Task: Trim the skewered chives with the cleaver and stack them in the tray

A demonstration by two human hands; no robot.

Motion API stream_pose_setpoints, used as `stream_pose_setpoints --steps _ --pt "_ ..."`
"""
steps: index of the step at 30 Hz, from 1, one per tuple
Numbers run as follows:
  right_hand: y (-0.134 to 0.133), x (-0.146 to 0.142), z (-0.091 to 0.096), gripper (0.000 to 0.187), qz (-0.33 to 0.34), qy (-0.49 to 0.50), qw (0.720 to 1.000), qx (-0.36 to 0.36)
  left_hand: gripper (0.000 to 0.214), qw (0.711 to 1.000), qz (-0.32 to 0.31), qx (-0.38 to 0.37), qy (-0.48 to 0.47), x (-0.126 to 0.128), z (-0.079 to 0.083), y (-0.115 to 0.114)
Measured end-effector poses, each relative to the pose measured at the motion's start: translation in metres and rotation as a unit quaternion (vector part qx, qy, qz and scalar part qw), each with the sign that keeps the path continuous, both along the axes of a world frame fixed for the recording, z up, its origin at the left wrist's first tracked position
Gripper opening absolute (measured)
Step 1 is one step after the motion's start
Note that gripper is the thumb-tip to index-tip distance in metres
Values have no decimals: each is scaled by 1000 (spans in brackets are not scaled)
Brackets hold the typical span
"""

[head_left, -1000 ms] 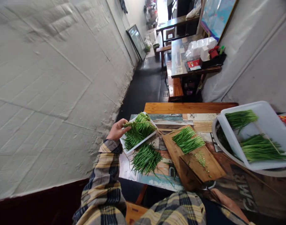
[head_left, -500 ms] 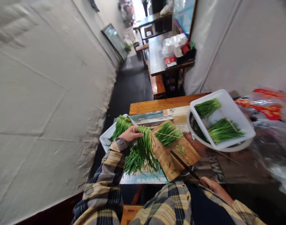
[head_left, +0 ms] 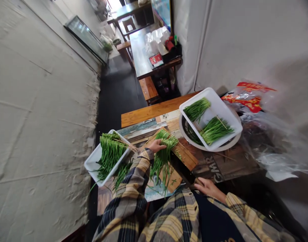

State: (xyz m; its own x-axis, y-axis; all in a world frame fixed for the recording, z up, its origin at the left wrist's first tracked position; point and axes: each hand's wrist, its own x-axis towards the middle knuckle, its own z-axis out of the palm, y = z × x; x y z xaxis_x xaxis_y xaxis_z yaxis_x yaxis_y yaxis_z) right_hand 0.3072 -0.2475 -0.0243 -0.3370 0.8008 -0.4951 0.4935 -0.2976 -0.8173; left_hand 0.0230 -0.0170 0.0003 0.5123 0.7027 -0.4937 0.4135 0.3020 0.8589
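My left hand (head_left: 156, 146) is closed around a bunch of chives (head_left: 161, 163), whose long green ends hang down over the near side of the wooden cutting board (head_left: 189, 159). Another cut bundle lies on the board just beyond it, partly hidden. In my right hand (head_left: 210, 189) is the handle of a knife (head_left: 181, 166), its dark blade slanting across the board beside the chives. Small chopped bits (head_left: 178, 154) are scattered on the wood. More skewered chives (head_left: 110, 151) fill a white tray (head_left: 93, 167) to the left, with thin sticks poking out.
At the right, a white tray (head_left: 214, 101) with skewered chive bundles rests on a round bowl (head_left: 232, 144). Plastic bags (head_left: 272, 144) lie beyond it. A wall (head_left: 50, 134) runs close on the left; a bench (head_left: 149, 112) borders the table's far side.
My left hand has brought the chives rightward onto the cutting board, close to the knife. The knife blade now lies beside them. The whole view has shifted to the right.
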Motion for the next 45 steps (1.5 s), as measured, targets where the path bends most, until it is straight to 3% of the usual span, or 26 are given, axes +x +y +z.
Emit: stream_pose_setpoints --steps 4,7,12,17,20,23,29,34,39,45 --pt "4 3 0 34 -29 30 998 -52 19 983 34 135 123 28 -23 2" --pt "8 2 2 35 -53 67 990 -108 19 970 50 173 164 41 -31 3" --pt "9 -6 0 36 -104 120 967 -199 48 942 99 241 211 48 -41 -4" --pt "9 -7 -3 38 -119 128 963 -207 67 899 68 324 285 40 -42 -40" --pt "7 -5 -3 38 -119 131 964 -199 85 874 28 344 343 39 -41 -65" --pt "5 -4 -4 37 -119 131 965 -195 85 857 -3 346 383 44 -44 -79" --pt "-1 -3 -8 37 -125 142 962 -199 70 850 -38 355 387 50 -52 -74" --pt "-3 -2 -8 38 -114 127 967 -191 70 856 -64 334 389 52 -52 -70" --pt "-1 17 12 36 -55 22 996 -72 78 862 7 347 370 37 -42 -86" --pt "-2 43 39 37 13 -71 997 18 69 842 206 337 369 -25 -44 -141"
